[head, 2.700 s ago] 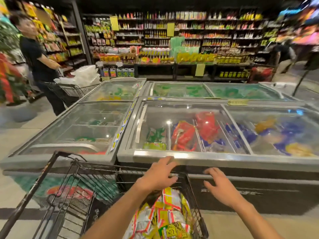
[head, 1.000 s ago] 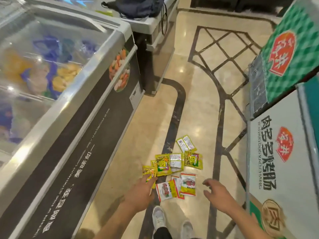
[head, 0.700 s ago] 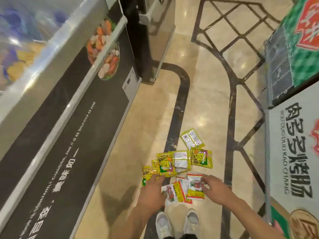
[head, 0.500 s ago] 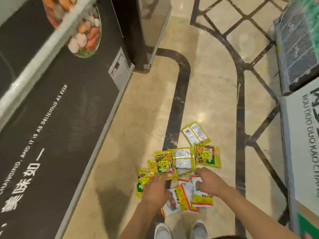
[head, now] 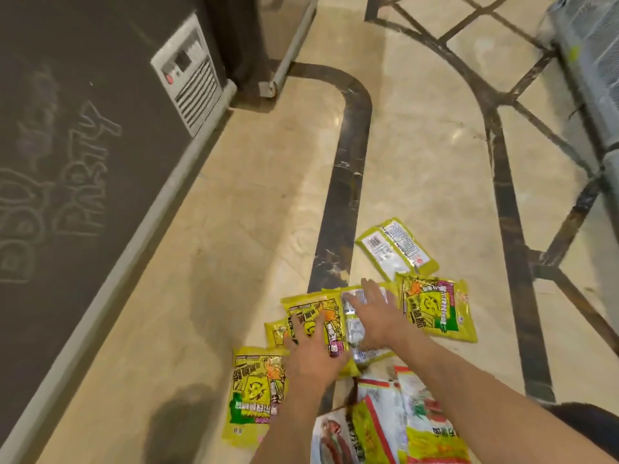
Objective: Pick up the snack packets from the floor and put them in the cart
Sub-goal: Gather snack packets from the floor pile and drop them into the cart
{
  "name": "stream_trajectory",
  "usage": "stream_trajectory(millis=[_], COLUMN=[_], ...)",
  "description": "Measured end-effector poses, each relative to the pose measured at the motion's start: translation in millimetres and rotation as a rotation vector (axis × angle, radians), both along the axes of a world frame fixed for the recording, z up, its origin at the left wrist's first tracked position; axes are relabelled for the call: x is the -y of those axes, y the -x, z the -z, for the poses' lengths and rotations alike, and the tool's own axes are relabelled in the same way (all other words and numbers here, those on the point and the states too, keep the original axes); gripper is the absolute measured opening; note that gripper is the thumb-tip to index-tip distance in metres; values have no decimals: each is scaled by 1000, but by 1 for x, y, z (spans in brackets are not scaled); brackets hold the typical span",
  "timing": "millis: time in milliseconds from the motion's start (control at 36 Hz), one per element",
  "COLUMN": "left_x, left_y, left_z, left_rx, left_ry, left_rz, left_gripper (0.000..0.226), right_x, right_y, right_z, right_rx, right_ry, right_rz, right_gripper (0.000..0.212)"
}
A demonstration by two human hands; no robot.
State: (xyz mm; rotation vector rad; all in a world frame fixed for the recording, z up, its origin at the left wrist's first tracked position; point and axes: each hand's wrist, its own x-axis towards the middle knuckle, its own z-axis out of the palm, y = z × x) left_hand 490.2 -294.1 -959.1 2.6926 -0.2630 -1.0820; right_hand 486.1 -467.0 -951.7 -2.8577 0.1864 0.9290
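Head view, looking down on a cluster of snack packets [head: 330, 329] lying on the beige stone floor [head: 217, 279], beside and partly over a dark inlay strip [head: 348, 162] that runs up the floor and bends left at its far end. The left hand [head: 311, 353] rests palm down on a yellow packet [head: 311, 309], its grip spread, fingers fanned flat on the wrapper and curled round nothing. The right hand [head: 376, 318] lies just beside it on a silver-backed packet [head: 355, 333], its grip likewise spread, fingers straight and pointing away from the person. To the right of this hand lies a second yellow packet [head: 435, 309]; beyond it, tilted, is a packet with its printed label side up [head: 395, 249], the two meeting at a corner. A third yellow packet [head: 254, 396] lies left of the left wrist, and a smaller yellow one [head: 276, 331] shows partly under the first. Red-and-white packets [head: 382, 426] overlap one another beneath the forearms at the lower edge. At left stands a freezer cabinet [head: 83, 128] with a dark side panel bearing pale lettering and a grey vent grille [head: 189, 82].
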Motion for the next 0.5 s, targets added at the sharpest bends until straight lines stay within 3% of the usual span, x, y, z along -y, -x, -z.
stream_trajectory(millis=[306, 417, 500], left_x=[-2, 1, 9], left_y=[8, 5, 2], left_z=[3, -17, -66], left_rx=[64, 48, 17], left_ry=[65, 99, 160], left_rz=[-107, -155, -209], left_gripper=[87, 78, 75], right_x=[-3, -4, -16], right_y=[29, 22, 7], right_z=[8, -18, -67], right_rx=[-14, -28, -25], right_ry=[35, -48, -91], right_rz=[104, 239, 307], right_gripper=[101, 94, 87])
